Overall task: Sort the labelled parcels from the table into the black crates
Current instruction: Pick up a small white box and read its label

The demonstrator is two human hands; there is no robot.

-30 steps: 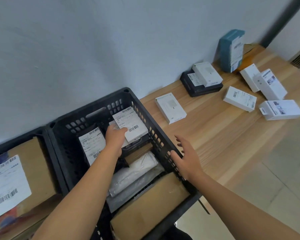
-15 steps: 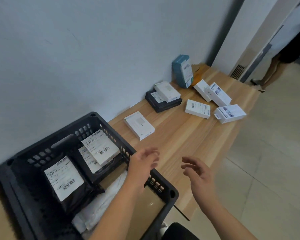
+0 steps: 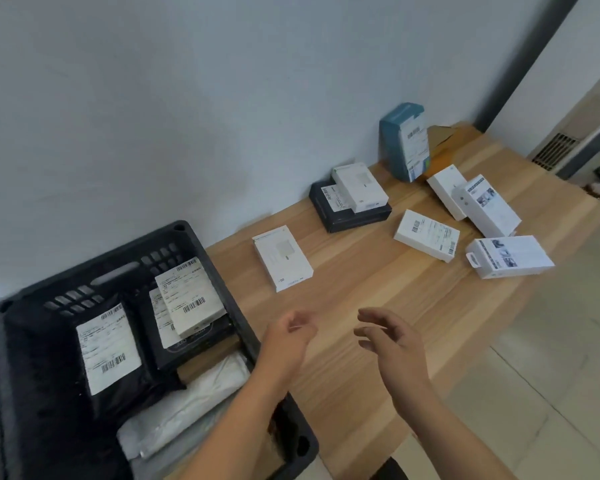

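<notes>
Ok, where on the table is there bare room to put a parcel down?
Bare wood lies between the black crate, the lone white box and the near table edge, under both hands. The far right end is crowded with white boxes.

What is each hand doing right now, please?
Left hand: loosely curled, holding nothing, above the light wooden table.
Right hand: open, fingers relaxed, holding nothing.

Wooden table (image 3: 378, 299) bears scattered white boxes (image 3: 283, 258).
</notes>
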